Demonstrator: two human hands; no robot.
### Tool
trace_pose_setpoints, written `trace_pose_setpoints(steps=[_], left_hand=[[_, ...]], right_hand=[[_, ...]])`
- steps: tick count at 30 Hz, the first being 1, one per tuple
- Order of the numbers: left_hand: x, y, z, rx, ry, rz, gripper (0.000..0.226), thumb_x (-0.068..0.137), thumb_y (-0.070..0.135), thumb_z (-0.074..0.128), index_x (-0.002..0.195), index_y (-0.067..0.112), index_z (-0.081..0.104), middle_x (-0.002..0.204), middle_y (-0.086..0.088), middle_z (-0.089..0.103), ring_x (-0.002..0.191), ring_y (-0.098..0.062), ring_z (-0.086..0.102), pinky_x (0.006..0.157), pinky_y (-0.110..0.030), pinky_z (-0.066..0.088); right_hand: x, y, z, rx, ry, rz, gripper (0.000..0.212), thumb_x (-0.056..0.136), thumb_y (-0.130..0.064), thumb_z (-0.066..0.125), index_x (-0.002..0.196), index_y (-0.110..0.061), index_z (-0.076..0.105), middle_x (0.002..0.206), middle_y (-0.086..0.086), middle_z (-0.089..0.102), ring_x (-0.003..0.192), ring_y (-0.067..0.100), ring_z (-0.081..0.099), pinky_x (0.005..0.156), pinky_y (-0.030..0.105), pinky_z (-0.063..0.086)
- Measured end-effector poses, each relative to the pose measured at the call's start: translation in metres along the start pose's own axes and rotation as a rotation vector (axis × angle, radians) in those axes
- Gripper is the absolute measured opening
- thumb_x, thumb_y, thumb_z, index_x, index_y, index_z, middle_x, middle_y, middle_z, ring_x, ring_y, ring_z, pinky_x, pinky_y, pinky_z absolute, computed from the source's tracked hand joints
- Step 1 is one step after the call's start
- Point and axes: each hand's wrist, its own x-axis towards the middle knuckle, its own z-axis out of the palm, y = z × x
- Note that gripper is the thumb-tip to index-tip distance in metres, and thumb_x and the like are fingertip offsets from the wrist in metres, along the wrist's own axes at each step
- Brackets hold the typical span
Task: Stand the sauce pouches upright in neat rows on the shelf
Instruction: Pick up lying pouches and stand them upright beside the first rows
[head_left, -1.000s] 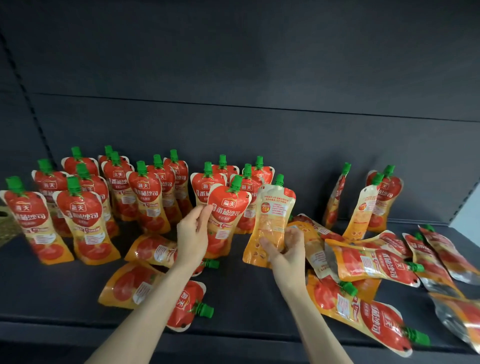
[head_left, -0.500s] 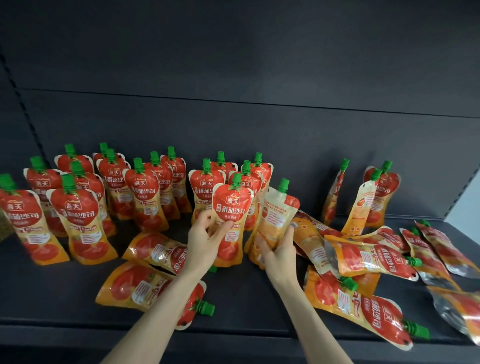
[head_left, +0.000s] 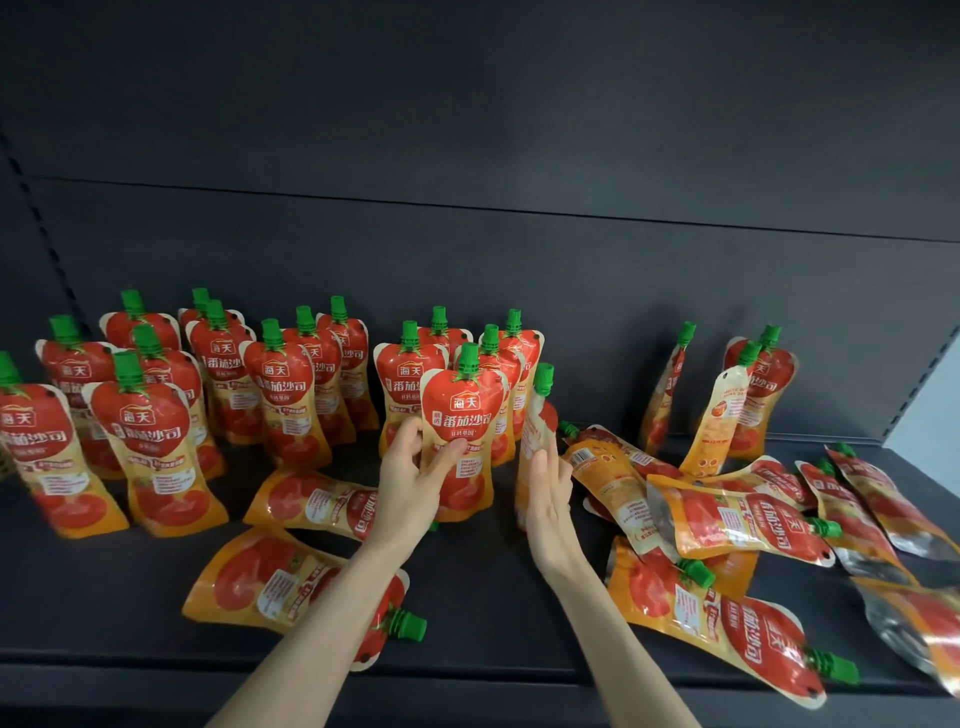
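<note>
Right-edge pouches (head_left: 924, 623) cut off by the frame, blurred. Left hand (head_left: 410, 467) grips the upright front pouch (head_left: 460, 415), centre. Right hand (head_left: 548, 488) lies along the edge-on pouch (head_left: 535, 421); pinching or not, cannot tell. Dark shelf (head_left: 493, 597), dark back panel (head_left: 467, 130); standing rows (head_left: 280, 384) at left.

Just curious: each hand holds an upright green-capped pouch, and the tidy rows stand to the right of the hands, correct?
Not quite: the head view shows the tidy rows standing to the left of the hands. The left hand does hold a front-facing pouch and the right hand an edge-on pouch, both upright, green-capped.
</note>
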Motion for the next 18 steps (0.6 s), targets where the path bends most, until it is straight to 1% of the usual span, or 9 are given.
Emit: trace_pose_setpoints(steps=[3, 5, 6, 8, 9, 10, 13, 16, 18], left_hand=[[-0.001, 0.000, 0.001, 0.002, -0.007, -0.001, 0.033, 0.085, 0.028, 0.063, 0.115, 0.022, 0.050, 0.119, 0.007, 0.061, 0.113, -0.008, 0.056, 0.091, -0.022, 0.048], [-0.001, 0.000, 0.000, 0.002, -0.009, -0.004, 0.036, 0.084, 0.029, 0.063, 0.117, 0.019, 0.050, 0.119, 0.006, 0.061, 0.113, -0.009, 0.056, 0.093, -0.027, 0.049], [-0.001, 0.000, 0.000, 0.001, -0.010, -0.006, 0.038, 0.084, 0.030, 0.063, 0.117, 0.018, 0.051, 0.118, 0.006, 0.061, 0.114, -0.010, 0.056, 0.094, -0.030, 0.049], [-0.001, 0.000, 0.000, -0.004, -0.011, -0.004, 0.037, 0.084, 0.030, 0.063, 0.117, 0.019, 0.051, 0.117, 0.006, 0.061, 0.113, -0.010, 0.056, 0.094, -0.031, 0.049], [-0.001, 0.001, 0.000, -0.010, -0.014, 0.002, 0.034, 0.084, 0.028, 0.063, 0.115, 0.021, 0.052, 0.116, 0.007, 0.062, 0.112, -0.009, 0.056, 0.094, -0.029, 0.049], [-0.002, 0.002, 0.000, -0.017, -0.018, 0.009, 0.029, 0.085, 0.027, 0.063, 0.112, 0.024, 0.052, 0.114, 0.009, 0.062, 0.111, -0.007, 0.057, 0.092, -0.027, 0.050], [-0.001, 0.004, 0.000, -0.040, -0.028, 0.013, 0.022, 0.085, 0.024, 0.063, 0.103, 0.031, 0.052, 0.110, 0.011, 0.062, 0.106, -0.005, 0.058, 0.087, -0.023, 0.052], [0.005, 0.004, -0.001, -0.052, -0.034, 0.026, 0.027, 0.084, 0.025, 0.064, 0.109, 0.021, 0.053, 0.113, 0.004, 0.063, 0.109, -0.010, 0.059, 0.088, -0.028, 0.052], [0.012, 0.006, 0.000, -0.051, -0.041, 0.026, 0.030, 0.084, 0.025, 0.064, 0.111, 0.020, 0.052, 0.115, 0.004, 0.063, 0.110, -0.010, 0.058, 0.089, -0.027, 0.051]], right_hand=[[0.002, -0.003, -0.002, 0.084, -0.027, 0.031, 0.085, 0.074, -0.078, 0.023, 0.147, -0.040, -0.001, 0.148, -0.020, 0.006, 0.136, 0.001, -0.007, 0.116, 0.045, 0.001], [0.003, -0.005, -0.005, 0.152, -0.018, 0.011, 0.083, 0.071, -0.075, 0.039, 0.142, -0.036, 0.018, 0.135, -0.021, 0.019, 0.135, 0.002, 0.010, 0.113, 0.038, 0.019], [0.003, -0.007, -0.007, 0.173, -0.013, 0.000, 0.077, 0.070, -0.073, 0.048, 0.133, -0.035, 0.025, 0.132, -0.018, 0.026, 0.133, 0.004, 0.023, 0.109, 0.033, 0.032], [0.004, -0.009, -0.011, 0.224, -0.030, -0.008, 0.069, 0.074, -0.059, 0.065, 0.123, -0.026, 0.029, 0.126, -0.008, 0.040, 0.117, 0.005, 0.046, 0.085, 0.020, 0.050], [0.006, -0.011, -0.012, 0.255, -0.041, -0.005, 0.064, 0.078, -0.047, 0.069, 0.121, -0.021, 0.029, 0.122, -0.005, 0.045, 0.110, 0.005, 0.052, 0.074, 0.015, 0.052], [0.007, -0.012, -0.014, 0.277, -0.041, -0.007, 0.061, 0.079, -0.036, 0.070, 0.120, -0.018, 0.029, 0.118, -0.004, 0.049, 0.107, 0.006, 0.055, 0.070, 0.014, 0.053], [0.015, -0.012, -0.017, 0.250, 0.005, -0.065, 0.067, 0.074, -0.026, 0.076, 0.120, -0.019, 0.027, 0.118, -0.003, 0.051, 0.108, 0.010, 0.057, 0.075, 0.019, 0.055], [0.024, -0.014, -0.019, 0.193, 0.022, -0.100, 0.068, 0.074, -0.024, 0.077, 0.122, -0.023, 0.028, 0.119, -0.004, 0.053, 0.108, 0.009, 0.058, 0.082, 0.023, 0.055], [0.031, -0.016, -0.021, 0.159, 0.064, -0.111, 0.065, 0.073, -0.023, 0.078, 0.119, -0.021, 0.032, 0.117, -0.002, 0.056, 0.106, 0.009, 0.060, 0.081, 0.023, 0.055]])
